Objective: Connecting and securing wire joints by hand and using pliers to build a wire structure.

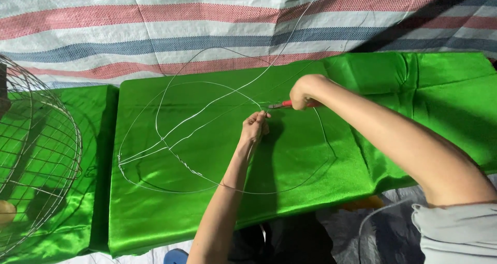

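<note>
Wire work over the green cloth (207, 202).
My left hand (254, 127) pinches the wire (171, 88); my right hand (303, 90) grips red-handled pliers (283, 104) at it.

Hands (279, 108) with red pliers (283, 104) on looped wire (171, 140) over green cloth (290, 160)

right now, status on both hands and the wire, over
Left hand pinching the wire frame at a joint. Right hand gripping red-handled pliers, tip at the same spot. Frame lies on green cloth; wire basket off left, clear.
</note>
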